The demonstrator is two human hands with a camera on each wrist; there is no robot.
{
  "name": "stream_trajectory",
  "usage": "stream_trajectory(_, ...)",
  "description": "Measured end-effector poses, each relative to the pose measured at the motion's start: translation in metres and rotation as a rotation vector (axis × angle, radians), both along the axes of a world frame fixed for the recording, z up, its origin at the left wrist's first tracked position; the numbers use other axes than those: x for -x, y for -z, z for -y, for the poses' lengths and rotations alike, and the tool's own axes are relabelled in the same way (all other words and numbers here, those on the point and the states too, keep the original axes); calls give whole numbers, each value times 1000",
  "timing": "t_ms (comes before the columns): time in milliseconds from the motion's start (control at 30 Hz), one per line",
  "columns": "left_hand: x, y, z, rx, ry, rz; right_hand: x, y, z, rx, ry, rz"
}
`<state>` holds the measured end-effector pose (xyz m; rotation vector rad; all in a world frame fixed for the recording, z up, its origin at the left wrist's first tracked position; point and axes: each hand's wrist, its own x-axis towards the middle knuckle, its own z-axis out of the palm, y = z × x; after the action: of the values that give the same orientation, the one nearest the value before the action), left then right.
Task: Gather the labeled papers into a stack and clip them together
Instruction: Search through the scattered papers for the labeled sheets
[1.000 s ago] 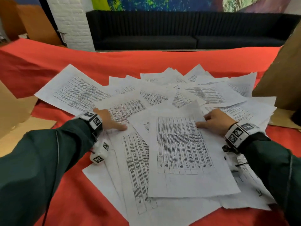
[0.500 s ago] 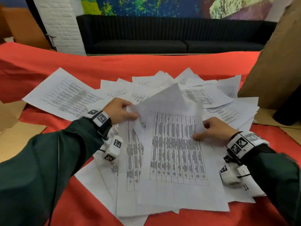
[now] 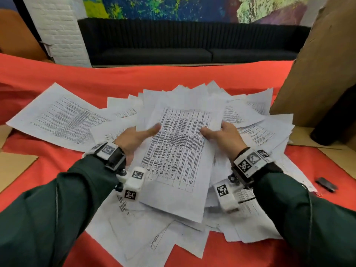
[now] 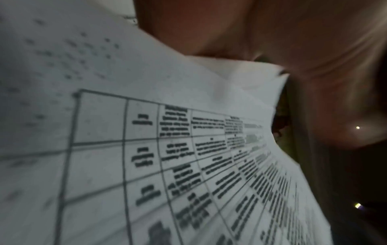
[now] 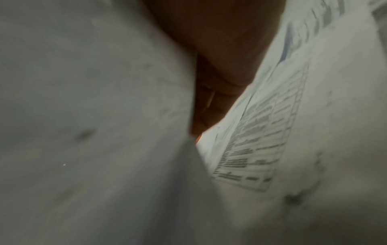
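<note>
Item: bundle of printed papers point(image 3: 177, 151), raised over the loose sheets point(image 3: 63, 118) on the red tabletop point(image 3: 173, 78). Left hand point(image 3: 133, 139) and right hand point(image 3: 225, 137): each grip clasps a side edge, thumb on top. Step: gathering. Next, likely: square edges, collect remainder, fetch the dark clip point(image 3: 326, 184), near right.

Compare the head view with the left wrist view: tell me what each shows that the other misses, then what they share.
Only the head view shows both hands, the left hand and right hand, each holding one side of the lifted bundle of papers, with thumbs on top. It also shows loose sheets spread over the red cloth, a small dark object near the right sleeve, and the black sofa.

Only the left wrist view shows the table's ruled cells close up, though the print is blurred.

Both show the printed table sheet in the left hand's grip.
</note>
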<state>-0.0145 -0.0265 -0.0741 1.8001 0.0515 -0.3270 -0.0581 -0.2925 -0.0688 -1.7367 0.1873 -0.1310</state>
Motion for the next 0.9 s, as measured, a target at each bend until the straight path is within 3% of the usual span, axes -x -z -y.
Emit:
stream_trajectory(67,-4,15,-11,-364,23,54,-1,3,-2,306,-165,-84)
stream_trajectory(100,-9,19,-18,-418,-31,54,-1,3,2,530,-195,-130)
stream_trajectory(167,-16,20,-36,-470,-130,45,-4,5,22,858,-57,-223)
stream_trajectory(267,-24,24,-65,-505,-147,-40,-4,12,54,1003,24,-448)
stream_trajectory(333,-24,29,-74,-446,-131,-75,-5,20,64,992,-28,-542)
stream_trajectory(433,-21,40,-75,-297,-125,-154,-9,27,59,727,-52,-563)
stream_trajectory(467,-21,44,-75,-269,-127,-168,-12,28,57,727,-53,-549)
stream_trajectory(633,-22,45,-77,-321,-45,-90,-38,34,59,1074,95,-550)
stream_trajectory(800,-18,43,-74,-327,-6,-81,-60,28,66,871,11,-523)
stream_trajectory(900,-20,46,-74,-296,3,-87,-83,23,62,718,82,-465)
